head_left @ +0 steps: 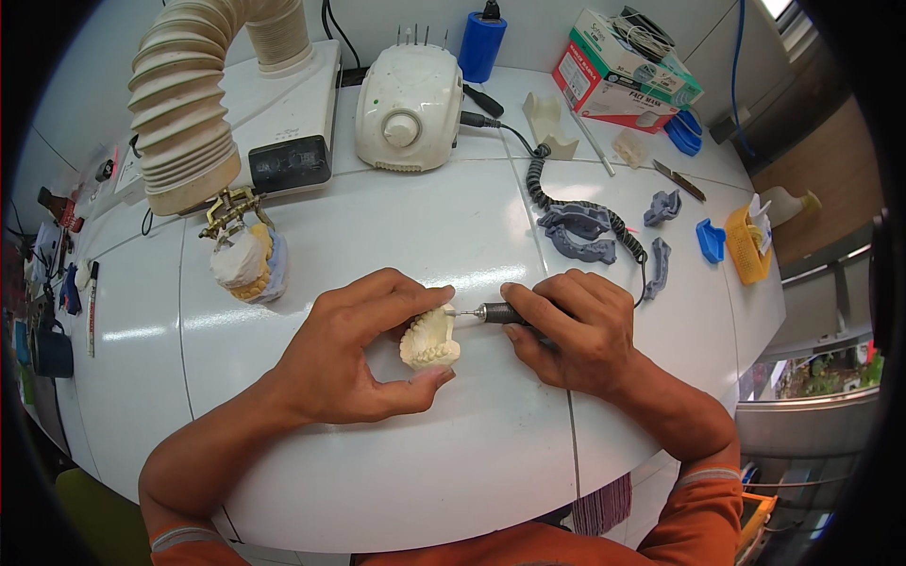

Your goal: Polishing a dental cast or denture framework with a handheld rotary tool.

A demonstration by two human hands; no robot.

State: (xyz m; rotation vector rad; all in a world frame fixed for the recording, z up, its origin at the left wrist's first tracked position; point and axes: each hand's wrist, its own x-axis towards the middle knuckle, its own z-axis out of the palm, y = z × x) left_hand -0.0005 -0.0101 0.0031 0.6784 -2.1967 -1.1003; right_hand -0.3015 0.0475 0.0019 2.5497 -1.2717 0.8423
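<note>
Off to the left stands a mounted model (247,264); mid-table, my left hand (344,344) pinches the cast (429,347), bur (464,313) at its rim, handpiece (497,313) gripped in my right hand (587,330). Work looks under way; what's left, I can't tell.

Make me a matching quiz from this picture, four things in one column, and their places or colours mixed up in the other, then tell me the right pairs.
Things:
1. Cylinder
2. Cream cast
3. Basket
4. Handpiece

Places or colours:
A. Gripped in the right hand
B. Yellow, on the right side of the table
C. Held in the left hand
D. Blue, standing at the back of the table

Right pairs: 1-D, 2-C, 3-B, 4-A
</note>
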